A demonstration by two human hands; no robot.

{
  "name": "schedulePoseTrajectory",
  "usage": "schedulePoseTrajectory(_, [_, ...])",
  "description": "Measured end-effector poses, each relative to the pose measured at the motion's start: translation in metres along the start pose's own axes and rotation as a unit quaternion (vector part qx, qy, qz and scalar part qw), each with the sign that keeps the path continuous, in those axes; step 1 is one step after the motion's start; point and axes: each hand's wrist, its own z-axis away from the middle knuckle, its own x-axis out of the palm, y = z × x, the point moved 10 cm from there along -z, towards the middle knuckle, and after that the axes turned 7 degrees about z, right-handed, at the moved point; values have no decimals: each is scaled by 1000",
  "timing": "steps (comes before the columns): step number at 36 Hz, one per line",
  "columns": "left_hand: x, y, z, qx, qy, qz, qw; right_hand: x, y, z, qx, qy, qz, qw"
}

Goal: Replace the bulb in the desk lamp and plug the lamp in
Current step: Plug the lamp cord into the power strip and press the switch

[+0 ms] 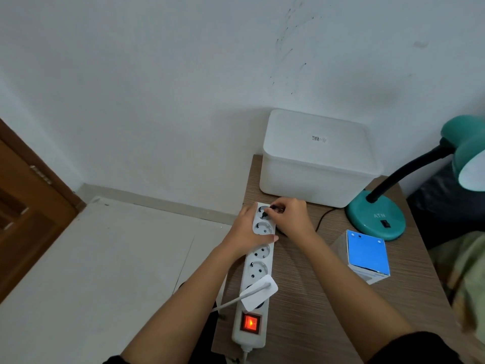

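A white power strip (pixel 258 269) lies along the left side of the small wooden table (pixel 309 298), its red switch (pixel 250 323) lit. My left hand (pixel 245 232) grips the strip's far end from the left. My right hand (pixel 290 215) pinches the lamp's black plug (pixel 266 212) at the farthest socket; how deep the plug sits is hidden by my fingers. The black cord (pixel 324 216) runs right toward the teal desk lamp (pixel 376 218), whose shade (pixel 469 156) hangs at the right edge. A blue and white bulb box (pixel 367 254) stands in front of the lamp base.
A white lidded plastic bin (pixel 319 158) stands at the back of the table against the wall. A white flat plug (pixel 259 292) with its cable occupies a socket near the switch. Pale floor lies to the left, a wooden door (pixel 29 206) at far left, bedding (pixel 464 271) on the right.
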Motion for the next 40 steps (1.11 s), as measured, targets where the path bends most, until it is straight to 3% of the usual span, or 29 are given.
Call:
schedulePoseTrajectory(7, [-1, 3, 1, 6, 0, -2, 1000, 9, 7, 0, 17, -5, -56, 998])
schedulePoseTrajectory(30, [-2, 4, 2, -24, -21, -60, 998, 13, 3, -2, 16, -21, -18, 999])
schedulePoseTrajectory(40, [-22, 49, 7, 20, 3, -97, 995, -35, -9, 16, -9, -13, -76, 997])
